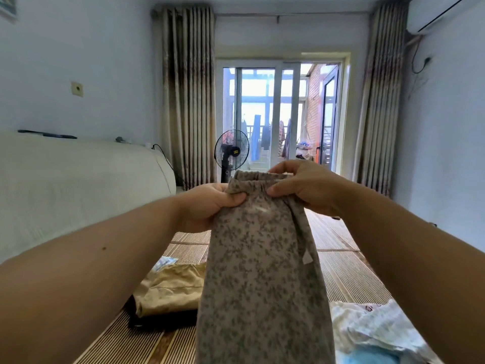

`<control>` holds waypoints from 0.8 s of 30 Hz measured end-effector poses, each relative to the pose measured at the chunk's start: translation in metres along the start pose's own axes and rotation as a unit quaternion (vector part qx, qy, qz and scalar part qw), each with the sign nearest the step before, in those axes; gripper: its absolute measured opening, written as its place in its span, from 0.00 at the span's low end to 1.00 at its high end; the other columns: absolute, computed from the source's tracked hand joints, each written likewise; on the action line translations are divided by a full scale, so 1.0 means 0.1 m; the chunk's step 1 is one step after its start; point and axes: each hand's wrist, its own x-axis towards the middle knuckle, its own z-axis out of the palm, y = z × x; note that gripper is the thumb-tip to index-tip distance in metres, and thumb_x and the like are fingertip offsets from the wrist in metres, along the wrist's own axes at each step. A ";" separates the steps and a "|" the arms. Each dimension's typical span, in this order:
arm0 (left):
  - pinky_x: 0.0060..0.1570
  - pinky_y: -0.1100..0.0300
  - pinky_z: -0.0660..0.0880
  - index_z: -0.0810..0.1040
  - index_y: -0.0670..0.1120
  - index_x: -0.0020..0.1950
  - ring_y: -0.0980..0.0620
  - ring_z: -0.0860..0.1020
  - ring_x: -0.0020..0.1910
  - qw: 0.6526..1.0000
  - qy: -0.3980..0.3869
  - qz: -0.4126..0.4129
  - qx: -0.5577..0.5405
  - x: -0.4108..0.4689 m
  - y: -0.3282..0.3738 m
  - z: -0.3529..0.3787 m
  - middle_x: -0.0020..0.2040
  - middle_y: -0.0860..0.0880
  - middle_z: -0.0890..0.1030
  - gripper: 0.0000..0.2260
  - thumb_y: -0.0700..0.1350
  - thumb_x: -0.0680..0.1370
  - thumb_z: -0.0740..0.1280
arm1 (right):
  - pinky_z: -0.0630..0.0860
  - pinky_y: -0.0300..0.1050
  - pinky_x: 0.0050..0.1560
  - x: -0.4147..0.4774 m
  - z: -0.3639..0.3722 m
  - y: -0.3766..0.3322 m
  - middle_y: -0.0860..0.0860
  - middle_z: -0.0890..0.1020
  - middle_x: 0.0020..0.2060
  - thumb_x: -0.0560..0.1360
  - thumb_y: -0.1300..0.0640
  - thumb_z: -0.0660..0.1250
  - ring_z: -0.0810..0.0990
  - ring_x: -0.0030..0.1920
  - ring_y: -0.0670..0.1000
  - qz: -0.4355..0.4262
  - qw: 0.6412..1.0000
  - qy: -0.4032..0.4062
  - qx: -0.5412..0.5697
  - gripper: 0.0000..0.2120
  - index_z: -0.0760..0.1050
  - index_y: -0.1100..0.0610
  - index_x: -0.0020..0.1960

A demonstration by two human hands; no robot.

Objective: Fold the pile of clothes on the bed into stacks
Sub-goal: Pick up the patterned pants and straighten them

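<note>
A pair of grey-beige flecked trousers [262, 271] hangs in front of me, held up by its elastic waistband. My left hand [210, 203] pinches the waistband's left end between thumb and fingers. My right hand [301, 187] grips the right end, fingers curled over the top edge. The trousers hang down past the bottom of the view, and a small white label shows on their right side. Below, on the bed's striped bamboo mat [349, 271], lies a folded yellow garment [170, 287] on top of a dark one. A heap of pale and light-blue clothes [375, 334] sits at lower right.
A padded white headboard [78, 185] runs along the left. Past the bed's far end stand a black floor fan [231, 153], curtains and a glass balcony door [278, 114]. An air conditioner is mounted high on the right wall.
</note>
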 end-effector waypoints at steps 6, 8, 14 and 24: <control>0.46 0.57 0.73 0.79 0.46 0.48 0.49 0.78 0.47 0.815 0.116 -0.013 0.568 0.13 0.05 0.09 0.48 0.47 0.81 0.08 0.50 0.79 0.64 | 0.81 0.46 0.44 0.07 -0.04 0.20 0.58 0.81 0.42 0.67 0.65 0.73 0.80 0.42 0.54 0.106 0.950 0.076 -0.284 0.11 0.80 0.64 0.49; 0.39 0.58 0.69 0.79 0.46 0.49 0.49 0.76 0.46 0.771 0.168 0.010 0.614 0.27 0.01 0.09 0.49 0.47 0.80 0.08 0.49 0.79 0.64 | 0.77 0.44 0.41 0.15 -0.02 0.32 0.55 0.80 0.40 0.68 0.64 0.71 0.77 0.42 0.53 0.073 0.942 0.135 -0.299 0.07 0.80 0.62 0.47; 0.40 0.54 0.69 0.73 0.49 0.52 0.44 0.75 0.44 0.719 0.386 0.126 0.564 0.52 0.12 0.17 0.46 0.46 0.78 0.08 0.42 0.79 0.56 | 0.64 0.43 0.35 0.41 -0.08 0.39 0.50 0.76 0.36 0.75 0.61 0.61 0.73 0.40 0.53 -0.040 0.910 0.318 -0.262 0.07 0.77 0.53 0.46; 0.36 0.57 0.68 0.72 0.49 0.46 0.51 0.74 0.39 0.846 0.258 0.157 0.440 0.25 -0.57 0.19 0.40 0.48 0.77 0.03 0.41 0.78 0.62 | 0.76 0.54 0.51 -0.13 0.02 1.04 0.53 0.82 0.43 0.73 0.61 0.69 0.79 0.46 0.54 -0.089 0.974 0.166 -0.129 0.05 0.78 0.53 0.47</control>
